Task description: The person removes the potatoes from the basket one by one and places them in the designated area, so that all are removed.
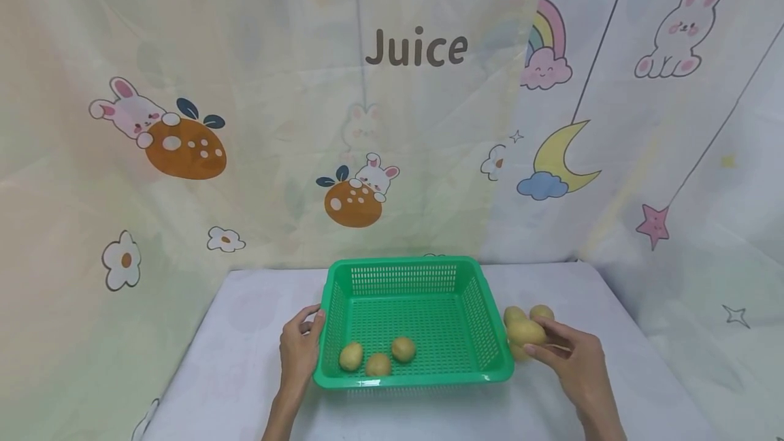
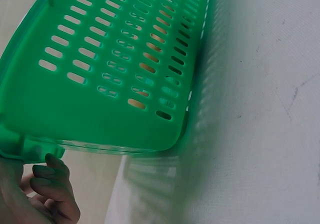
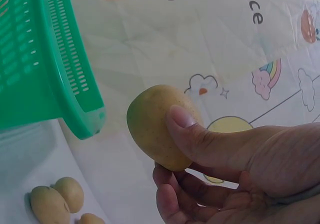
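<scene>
Three potatoes [image 1: 378, 358] in basket [image 1: 416, 267]

A green slotted plastic basket [image 1: 414, 318] sits upright on the white table, with the left hand [image 1: 300, 349] gripping its left rim. Three small yellow-brown potatoes [image 1: 378, 357] lie inside the basket along its near wall, close together. Just right of the basket, the right hand [image 1: 576, 363] pinches one potato [image 1: 525, 332] between thumb and fingers, lifted above the other potatoes [image 1: 542, 312] lying there.
</scene>
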A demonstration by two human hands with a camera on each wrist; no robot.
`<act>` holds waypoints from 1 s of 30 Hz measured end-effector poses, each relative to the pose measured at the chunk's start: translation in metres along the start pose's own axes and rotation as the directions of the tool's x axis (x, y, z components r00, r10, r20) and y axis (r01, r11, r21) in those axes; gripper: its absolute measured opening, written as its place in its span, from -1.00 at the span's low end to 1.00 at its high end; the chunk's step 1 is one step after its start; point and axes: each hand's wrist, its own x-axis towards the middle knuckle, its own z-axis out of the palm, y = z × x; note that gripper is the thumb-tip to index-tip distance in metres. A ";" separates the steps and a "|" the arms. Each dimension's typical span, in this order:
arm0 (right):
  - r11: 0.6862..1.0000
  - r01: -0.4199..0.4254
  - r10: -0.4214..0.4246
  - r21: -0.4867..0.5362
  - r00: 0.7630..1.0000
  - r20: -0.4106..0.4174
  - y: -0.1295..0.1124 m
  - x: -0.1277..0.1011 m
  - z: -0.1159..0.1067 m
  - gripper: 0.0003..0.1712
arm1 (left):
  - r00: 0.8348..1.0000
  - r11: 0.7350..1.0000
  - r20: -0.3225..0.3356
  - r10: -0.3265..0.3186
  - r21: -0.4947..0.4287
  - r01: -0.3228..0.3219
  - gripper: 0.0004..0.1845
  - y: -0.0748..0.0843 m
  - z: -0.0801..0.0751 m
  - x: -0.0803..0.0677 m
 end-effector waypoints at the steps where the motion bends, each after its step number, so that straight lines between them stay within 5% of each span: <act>1: 1.000 0.002 -0.002 0.004 1.000 -0.002 0.001 0.000 -0.001 -0.29 | 1.000 1.000 0.001 -0.002 -0.001 0.002 -0.56 0.000 0.000 0.000; 7: 1.000 -0.002 0.002 0.009 1.000 -0.015 0.006 0.001 -0.005 -0.31 | 1.000 1.000 0.005 -0.005 -0.004 0.005 -0.56 0.002 0.001 -0.001; 15: 0.984 -0.163 0.167 -0.072 0.985 0.050 0.013 0.005 -0.010 -0.20 | 1.000 1.000 0.002 0.005 -0.015 -0.005 -0.56 0.000 0.001 0.000; 30: 0.982 -0.173 0.179 -0.075 0.980 0.091 0.042 0.003 -0.009 -0.21 | 1.000 1.000 -0.008 0.011 -0.005 -0.012 -0.58 -0.001 0.000 0.000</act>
